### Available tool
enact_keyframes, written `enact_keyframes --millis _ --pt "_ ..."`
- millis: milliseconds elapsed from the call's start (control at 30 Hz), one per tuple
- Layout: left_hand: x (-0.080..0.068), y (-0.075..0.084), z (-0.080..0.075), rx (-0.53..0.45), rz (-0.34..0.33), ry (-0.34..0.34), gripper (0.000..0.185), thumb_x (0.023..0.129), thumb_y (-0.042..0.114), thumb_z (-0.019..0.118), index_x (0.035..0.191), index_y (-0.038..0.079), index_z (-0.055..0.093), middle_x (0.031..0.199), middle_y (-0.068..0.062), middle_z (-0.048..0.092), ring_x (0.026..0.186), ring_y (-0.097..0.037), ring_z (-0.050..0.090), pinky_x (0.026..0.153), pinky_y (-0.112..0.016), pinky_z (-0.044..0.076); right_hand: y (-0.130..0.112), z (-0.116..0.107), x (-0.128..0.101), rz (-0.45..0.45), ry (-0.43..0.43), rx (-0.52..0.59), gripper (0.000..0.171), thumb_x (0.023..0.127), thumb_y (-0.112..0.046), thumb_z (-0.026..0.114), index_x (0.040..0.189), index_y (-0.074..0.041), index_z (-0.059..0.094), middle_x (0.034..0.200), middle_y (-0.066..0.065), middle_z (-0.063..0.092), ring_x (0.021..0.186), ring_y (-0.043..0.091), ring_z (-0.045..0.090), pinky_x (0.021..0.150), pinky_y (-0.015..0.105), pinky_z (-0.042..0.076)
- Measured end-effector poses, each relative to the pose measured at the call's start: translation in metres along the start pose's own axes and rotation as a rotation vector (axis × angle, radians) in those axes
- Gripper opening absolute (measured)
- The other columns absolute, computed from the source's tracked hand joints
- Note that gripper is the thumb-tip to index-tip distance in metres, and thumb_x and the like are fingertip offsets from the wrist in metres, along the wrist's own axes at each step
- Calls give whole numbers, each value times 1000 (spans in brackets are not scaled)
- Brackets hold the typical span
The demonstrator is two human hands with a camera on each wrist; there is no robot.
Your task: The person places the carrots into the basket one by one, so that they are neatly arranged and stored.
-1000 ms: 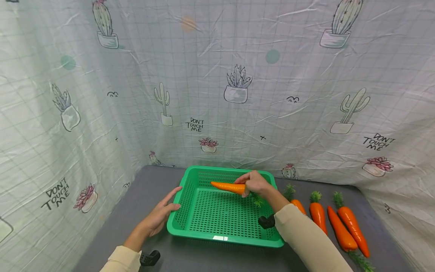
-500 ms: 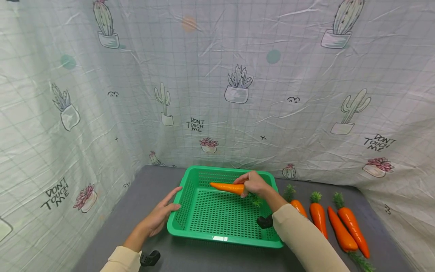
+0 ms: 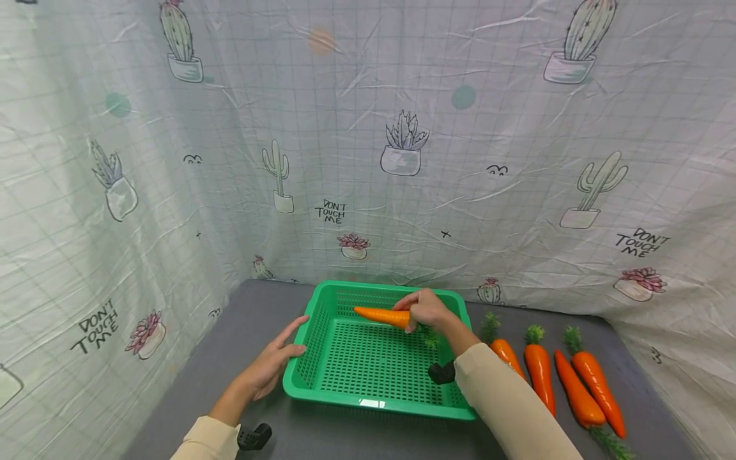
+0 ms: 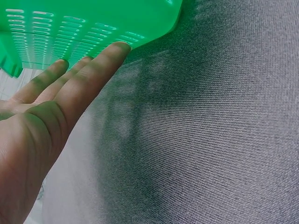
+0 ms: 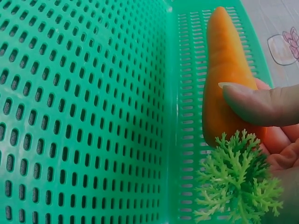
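Observation:
My right hand grips an orange carrot by its thick end, thumb on one side. The carrot is held inside the green basket, near the far wall, its tip pointing left. Its leafy green top hangs beside the palm in the right wrist view, and the fingers behind the carrot are partly hidden. At the basket's left side is my left hand, fingers extended. In the left wrist view its straight fingers lie along the basket's outer wall.
Several more carrots lie on the grey table right of the basket, including a carrot and a carrot. My right forearm partly covers the nearest carrot. A patterned curtain stands behind and at both sides.
My right hand and the carrot have shifted slightly left within the basket, and the right forearm moved left with them. My left hand and the basket look unchanged.

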State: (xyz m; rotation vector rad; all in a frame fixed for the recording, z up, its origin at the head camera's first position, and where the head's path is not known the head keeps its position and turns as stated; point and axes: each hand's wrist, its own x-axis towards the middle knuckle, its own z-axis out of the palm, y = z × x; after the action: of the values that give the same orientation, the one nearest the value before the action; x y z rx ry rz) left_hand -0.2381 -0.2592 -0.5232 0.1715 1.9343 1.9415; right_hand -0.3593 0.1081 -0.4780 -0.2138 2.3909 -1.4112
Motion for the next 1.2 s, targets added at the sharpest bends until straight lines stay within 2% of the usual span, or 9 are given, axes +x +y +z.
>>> enact_keyframes --millis 367,733,1200 --pt "-1 0 1 3 5 -1 80 106 24 56 169 32 7 164 -33 26 127 -29 63 94 -40 57 -1 6 -2 29 15 1 58 61 24 67 109 -6 82 122 14 76 101 27 70 71 39 62" --pt "-1 0 2 11 5 8 80 105 23 56 169 31 8 165 -32 24 130 -30 61 95 -41 57 1 11 -2 16 22 -18 57 61 24 66 107 -6 82 117 13 77 98 27 70 69 39 63" --pt "-1 0 0 15 10 5 79 106 24 56 169 32 8 162 -34 30 126 -28 63 94 -41 57 3 16 3 15 30 -45 53 64 23 70 106 -8 82 116 10 77 96 25 70 70 38 63"
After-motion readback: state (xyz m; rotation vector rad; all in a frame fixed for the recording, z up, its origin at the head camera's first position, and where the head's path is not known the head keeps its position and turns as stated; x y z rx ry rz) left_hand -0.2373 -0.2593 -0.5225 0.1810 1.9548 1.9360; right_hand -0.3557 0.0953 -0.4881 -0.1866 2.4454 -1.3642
